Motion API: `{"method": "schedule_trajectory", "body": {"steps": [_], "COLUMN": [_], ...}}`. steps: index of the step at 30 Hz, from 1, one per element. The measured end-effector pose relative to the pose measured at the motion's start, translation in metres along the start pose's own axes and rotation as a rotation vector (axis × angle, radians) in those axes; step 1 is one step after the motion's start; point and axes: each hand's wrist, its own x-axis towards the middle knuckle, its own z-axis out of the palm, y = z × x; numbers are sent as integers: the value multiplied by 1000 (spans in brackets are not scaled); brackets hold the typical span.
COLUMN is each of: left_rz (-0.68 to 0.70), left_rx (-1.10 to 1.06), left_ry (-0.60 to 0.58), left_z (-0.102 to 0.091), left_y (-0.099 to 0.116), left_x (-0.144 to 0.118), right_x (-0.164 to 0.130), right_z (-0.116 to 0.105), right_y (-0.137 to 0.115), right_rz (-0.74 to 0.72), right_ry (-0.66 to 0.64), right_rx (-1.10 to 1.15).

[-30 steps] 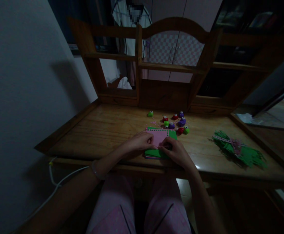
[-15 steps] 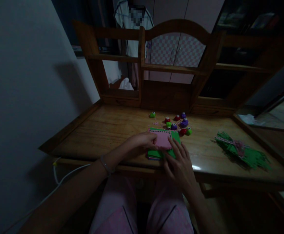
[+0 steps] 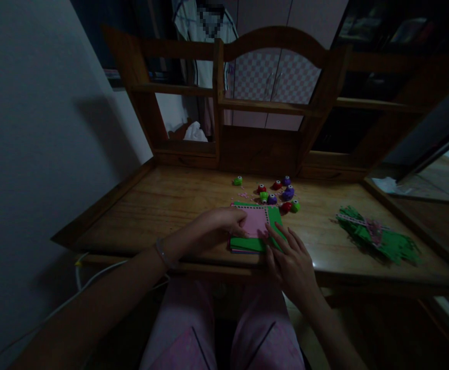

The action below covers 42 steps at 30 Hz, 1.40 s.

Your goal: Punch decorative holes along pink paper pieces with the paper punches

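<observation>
On a wooden desk (image 3: 163,205), the left hand (image 3: 220,222) pinches a pink sheet (image 3: 256,222) to steady it atop green sheets (image 3: 247,243), while the right hand (image 3: 292,259), fingers spread, presses flat beside it.

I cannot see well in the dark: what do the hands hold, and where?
Left hand pins the pink sheet at its left edge; right hand lies flat beside it.

Single head view, looking forward-down over desk (image 3: 178,205), fairly near, dim.
</observation>
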Motion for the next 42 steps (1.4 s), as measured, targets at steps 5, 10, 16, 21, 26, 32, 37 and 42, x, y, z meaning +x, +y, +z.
{"method": "schedule_trajectory", "body": {"steps": [5,10,16,21,26,32,37,42], "left_rz": [-61,-19,62,117,140,97,19,-54], "left_rx": [3,-59,-133,-109,-158,-164,-22,37], "left_ry": [-113,-214,-299,-375,-440,-475,-495,-358], "left_z": [-3,-2,-10,-19,-28,-37,-31,-15], "left_y": [3,-13,-18,-16,-14,-8,-1,5], "left_x": [-2,7,6,3,1,-1,3,0], "right_x": [-7,-9,-12,-16,-20,-9,12,19], "right_z": [-7,-6,-2,4,10,8,9,9], "right_y": [7,7,7,6,1,-13,-28,-27], "right_rz": [25,33,97,142,229,95,-35,-90], "right_ry": [-9,-7,-10,51,158,146,34,-22], "right_rx": [-3,39,80,173,217,117,75,47]}}
